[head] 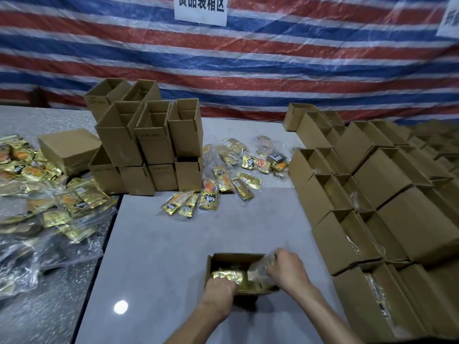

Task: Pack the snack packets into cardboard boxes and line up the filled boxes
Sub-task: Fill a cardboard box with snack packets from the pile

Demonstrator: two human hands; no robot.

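While the left hand curls over the near wall of the box on the worktop, the right hand grips a clear-wrapped bundle of snack packets half inside it. Filling is under way; next the bundle likely needs seating flat.

Setting of my packing station: backdrop, signs and work surfaces.

Behind the bench hangs a red, white and blue striped tarpaulin carrying a white sign with printed characters at top centre and a second sign cut off at my upper right. I work on a pale grey tabletop showing a round light reflection, with a dark speckled surface adjoining on my left.
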